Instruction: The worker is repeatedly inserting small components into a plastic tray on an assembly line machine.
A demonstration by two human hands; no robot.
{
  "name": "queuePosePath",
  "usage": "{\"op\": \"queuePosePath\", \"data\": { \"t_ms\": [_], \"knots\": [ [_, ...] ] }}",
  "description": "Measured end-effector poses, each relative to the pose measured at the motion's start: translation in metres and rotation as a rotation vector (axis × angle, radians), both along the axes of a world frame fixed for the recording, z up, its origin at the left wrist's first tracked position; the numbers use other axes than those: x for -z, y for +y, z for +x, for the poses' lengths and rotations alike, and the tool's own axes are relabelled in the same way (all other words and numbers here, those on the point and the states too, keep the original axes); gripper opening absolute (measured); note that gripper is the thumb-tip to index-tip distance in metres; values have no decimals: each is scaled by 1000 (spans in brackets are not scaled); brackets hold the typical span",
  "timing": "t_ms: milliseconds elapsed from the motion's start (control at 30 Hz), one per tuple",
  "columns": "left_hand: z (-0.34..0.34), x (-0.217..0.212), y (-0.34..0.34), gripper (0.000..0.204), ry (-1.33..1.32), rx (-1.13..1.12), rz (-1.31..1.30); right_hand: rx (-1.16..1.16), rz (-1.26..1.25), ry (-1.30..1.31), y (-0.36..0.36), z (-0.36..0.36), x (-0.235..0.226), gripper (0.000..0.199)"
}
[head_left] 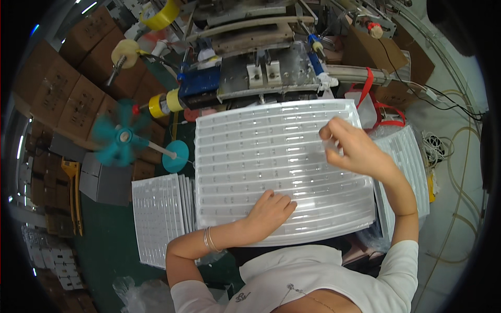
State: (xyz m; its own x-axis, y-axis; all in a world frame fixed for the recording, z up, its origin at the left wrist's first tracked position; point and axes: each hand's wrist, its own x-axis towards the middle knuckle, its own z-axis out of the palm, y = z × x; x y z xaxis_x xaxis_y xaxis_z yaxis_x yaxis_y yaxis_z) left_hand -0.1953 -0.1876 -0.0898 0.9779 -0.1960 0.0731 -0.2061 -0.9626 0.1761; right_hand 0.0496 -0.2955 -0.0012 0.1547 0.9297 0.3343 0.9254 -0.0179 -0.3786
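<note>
A large white panel (pixel 245 151) lies in front of me, lined with rows of clear, glossy strips that carry small dark marks. Over its right side, my right hand (pixel 357 148) is raised with thumb and fingers curled towards each other. Something pale or clear may be between them, too small to name. Low on the panel, my left hand (pixel 269 216) rests with its fingers bent in; whatever they hold, if anything, is hidden.
Beyond the panel stands a metal machine (pixel 266 68) with tape rolls at its left. A teal fan (pixel 124 136) is blurred, apparently spinning. Similar panels (pixel 156 219) stand stacked at the left, others (pixel 404 177) at the right. Cardboard boxes (pixel 55 94) are piled far left.
</note>
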Motion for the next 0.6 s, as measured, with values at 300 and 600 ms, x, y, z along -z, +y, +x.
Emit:
{"op": "queuePosePath", "data": {
  "t_ms": [300, 600],
  "knots": [
    [26, -42, 65, 38, -242, -280, -265, 47, 172, 342, 30, 14, -4, 16],
    [166, -57, 168, 40, -884, -646, 169, 171, 338, 310, 67, 32, 25, 27]
  ]
}}
